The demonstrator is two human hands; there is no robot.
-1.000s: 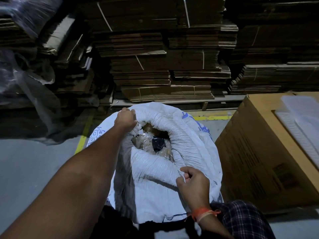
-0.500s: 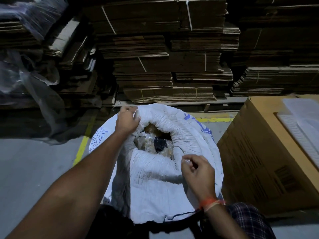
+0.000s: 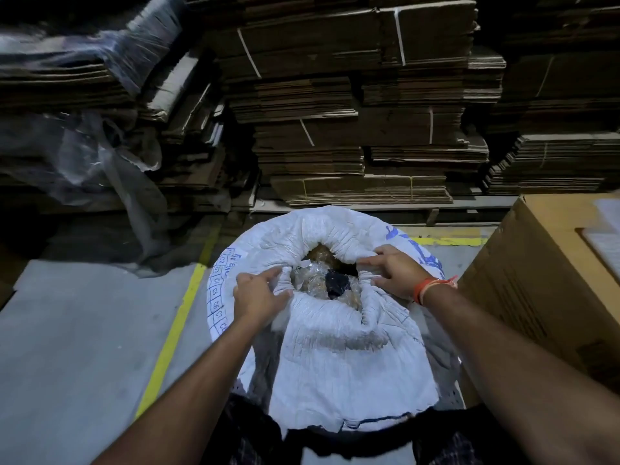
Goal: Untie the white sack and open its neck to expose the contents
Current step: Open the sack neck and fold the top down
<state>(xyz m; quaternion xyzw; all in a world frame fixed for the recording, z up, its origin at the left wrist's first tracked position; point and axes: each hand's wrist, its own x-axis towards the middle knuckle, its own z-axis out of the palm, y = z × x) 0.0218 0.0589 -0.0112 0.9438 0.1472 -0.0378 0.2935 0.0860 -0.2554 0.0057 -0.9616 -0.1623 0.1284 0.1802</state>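
Note:
A white woven sack [image 3: 335, 347] with blue print stands on the floor in front of me, its neck rolled down into a thick rim. Through the opening I see clear plastic-wrapped brown contents [image 3: 315, 283] and a dark item [image 3: 337, 285]. My left hand [image 3: 258, 297] grips the rolled rim on the left side of the opening. My right hand [image 3: 392, 275], with an orange thread at the wrist, holds the rim on the right side, fingers spread over the fabric.
A large brown cardboard box [image 3: 536, 280] stands close on the right. Stacks of flattened cartons [image 3: 352, 129] on a pallet fill the background. Clear plastic sheeting [image 3: 100, 156] hangs at the left. A yellow floor line [image 3: 174, 330] runs beside the sack.
My left hand slid from the far rim to the left side of the opening. My right hand rose from the near fold to the right rim. The view tilted lower.

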